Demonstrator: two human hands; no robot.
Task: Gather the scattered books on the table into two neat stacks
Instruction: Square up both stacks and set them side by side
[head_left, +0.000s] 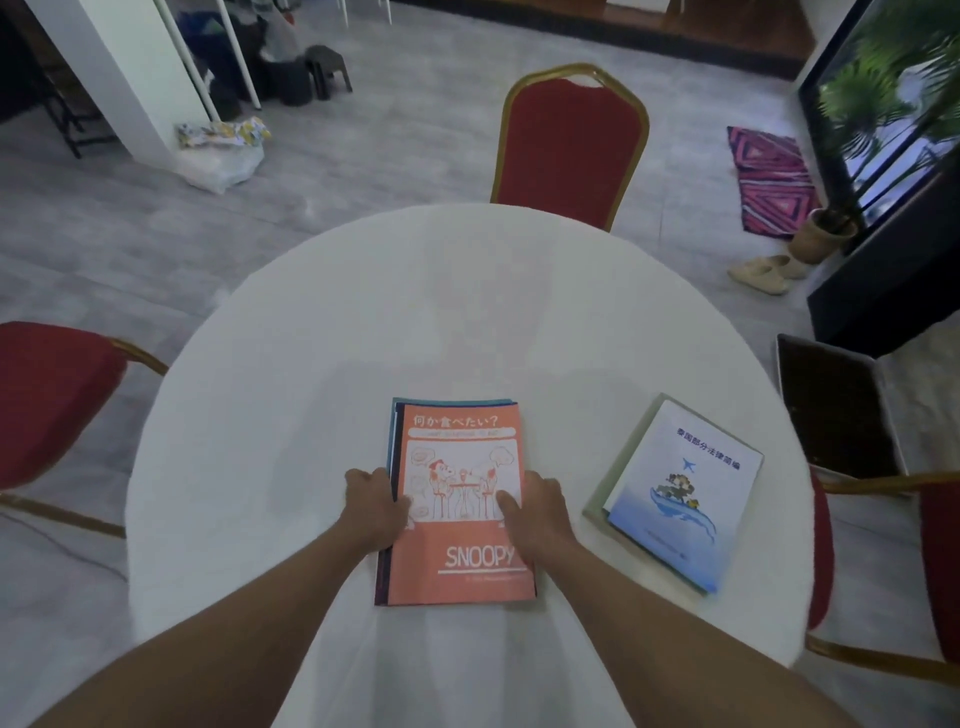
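On the round white table (363, 322) lies a stack of books topped by an orange Snoopy notebook (462, 566), with blue and dark covers peeking out along its left and far edges. My left hand (373, 506) grips the stack's left edge. My right hand (537, 506) holds its right edge, thumb resting on the orange cover. To the right sits a second stack (685, 493), tilted, with a white-and-blue book bearing an airplane picture on top of a pale green one.
Red chairs with gold frames stand at the far side (569, 140), the left (47, 400) and the right (935, 561). A dark tray-like object (836, 410) sits just off the table's right edge. Shoes, a rug and a potted plant are on the floor at the far right.
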